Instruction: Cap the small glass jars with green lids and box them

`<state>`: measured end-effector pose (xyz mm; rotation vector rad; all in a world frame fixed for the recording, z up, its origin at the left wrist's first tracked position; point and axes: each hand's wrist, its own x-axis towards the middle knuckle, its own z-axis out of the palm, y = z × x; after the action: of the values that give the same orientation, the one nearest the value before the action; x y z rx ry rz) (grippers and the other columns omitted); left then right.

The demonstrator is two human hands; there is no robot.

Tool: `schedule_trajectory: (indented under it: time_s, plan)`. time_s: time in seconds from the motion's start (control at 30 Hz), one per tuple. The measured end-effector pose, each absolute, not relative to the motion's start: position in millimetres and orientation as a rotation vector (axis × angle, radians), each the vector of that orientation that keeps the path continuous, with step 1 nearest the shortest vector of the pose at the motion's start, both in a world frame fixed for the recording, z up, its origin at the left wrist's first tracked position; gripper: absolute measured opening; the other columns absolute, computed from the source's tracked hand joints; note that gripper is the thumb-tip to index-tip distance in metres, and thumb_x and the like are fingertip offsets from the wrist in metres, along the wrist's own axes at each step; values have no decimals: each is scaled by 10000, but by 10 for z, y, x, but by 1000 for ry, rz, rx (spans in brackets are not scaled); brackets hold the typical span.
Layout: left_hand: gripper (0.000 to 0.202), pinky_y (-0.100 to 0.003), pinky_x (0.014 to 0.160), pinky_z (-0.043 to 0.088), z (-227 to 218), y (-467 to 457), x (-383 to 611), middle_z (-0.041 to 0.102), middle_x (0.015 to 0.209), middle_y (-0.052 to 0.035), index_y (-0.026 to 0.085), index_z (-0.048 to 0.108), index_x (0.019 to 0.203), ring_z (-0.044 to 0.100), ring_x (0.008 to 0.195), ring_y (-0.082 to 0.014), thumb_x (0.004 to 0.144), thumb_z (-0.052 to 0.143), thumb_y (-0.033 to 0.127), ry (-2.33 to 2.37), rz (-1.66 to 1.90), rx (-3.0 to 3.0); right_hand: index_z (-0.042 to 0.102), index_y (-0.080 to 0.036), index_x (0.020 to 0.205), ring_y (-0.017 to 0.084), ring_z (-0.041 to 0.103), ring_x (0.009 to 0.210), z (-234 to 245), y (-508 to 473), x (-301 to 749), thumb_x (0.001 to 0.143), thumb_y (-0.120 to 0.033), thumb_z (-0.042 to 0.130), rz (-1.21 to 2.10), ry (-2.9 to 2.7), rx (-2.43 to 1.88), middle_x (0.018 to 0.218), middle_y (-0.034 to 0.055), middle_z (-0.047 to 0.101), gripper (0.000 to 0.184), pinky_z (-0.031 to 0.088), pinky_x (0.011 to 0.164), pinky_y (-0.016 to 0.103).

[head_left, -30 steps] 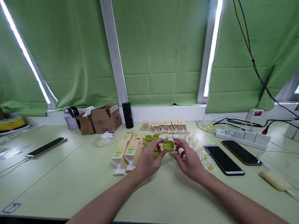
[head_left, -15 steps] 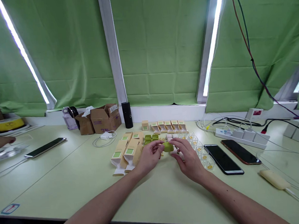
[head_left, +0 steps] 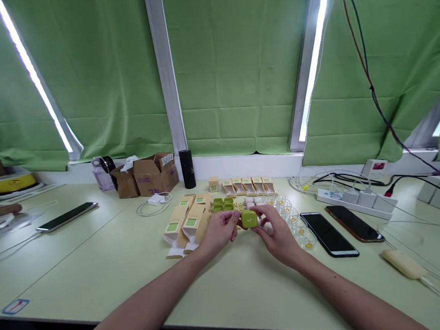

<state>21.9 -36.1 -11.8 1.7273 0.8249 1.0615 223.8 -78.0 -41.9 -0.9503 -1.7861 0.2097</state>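
Note:
A small green square case (head_left: pixel 249 218) with rounded corners is pinched between my two hands above the table. On its left edge press the thumb and fingertips of my left hand (head_left: pixel 223 228). My right hand (head_left: pixel 274 229) grips its right side with thumb and fingers. Behind it sit several more green cases (head_left: pixel 222 204) in a cluster, with small yellowish pieces (head_left: pixel 238 206) and pinkish-white pieces (head_left: pixel 253 201) beside them. Clear plastic cups with yellow centres (head_left: pixel 293 219) curve round to the right. Open beige cartons with green labels (head_left: pixel 186 223) lie left of my hands.
Further back stand a row of small open boxes (head_left: pixel 248 186) and a black cylinder (head_left: pixel 187 169). Two phones (head_left: pixel 329 234) and a power strip (head_left: pixel 356 201) lie right. Cardboard boxes (head_left: pixel 155 174) are back left; another person's hand (head_left: pixel 1 212) shows at the left edge.
The green case has turned in my hands, so that its broad square face now points toward me. At the far left, the other person's hand has moved slightly.

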Motion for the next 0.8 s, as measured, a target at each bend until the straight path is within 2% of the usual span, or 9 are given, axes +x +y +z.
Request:
schedule_trajectory:
  time_s: [0.1,0.23,0.53,0.6,0.7,0.8]
  plan:
    - [528,-221,506,343,-111,-366,217,555,495,22,127,734,812,406,437,-80,915,639,636,775,1054,1723,588,-304,1329,261,616,1112,-413,-775,2224,935,-202,629,368,-1715,-945,1233,84,647,409,594,854,415]
    - [477,-232,500,380,-120,-360,232,733,744,-58,110,764,966,417,459,-65,846,732,570,740,1073,1656,593,-279,1298,250,638,1122,-397,-764,2204,926,-272,657,588,-1604,-951,1204,77,667,377,584,873,401]
    - [400,-239,517,401,-183,-298,240,701,755,-46,107,759,1029,484,524,-85,817,782,445,762,1105,1639,596,-276,1273,244,661,1104,-428,-714,2209,915,-377,707,794,-1532,-866,1166,76,680,388,574,875,388]
    - [403,-249,563,451,-194,-293,239,698,791,-51,108,745,1096,545,587,-107,829,778,407,752,1117,1654,599,-274,1268,244,661,1104,-431,-711,2210,912,-417,722,831,-1514,-834,1161,81,683,402,578,879,384]
    - [430,-296,701,544,-203,-302,228,725,954,-87,146,704,1241,645,778,-168,864,753,346,724,1175,1747,608,-271,1257,242,674,1073,-409,-725,2212,907,-484,741,909,-1481,-783,1192,96,689,432,589,871,384]
    - [464,-358,873,565,-198,-332,197,725,1128,-100,213,654,1353,656,924,-197,898,729,275,735,1237,1958,627,-260,1243,233,686,1008,-370,-748,2219,907,-536,745,958,-1483,-767,1203,103,701,451,596,853,384]
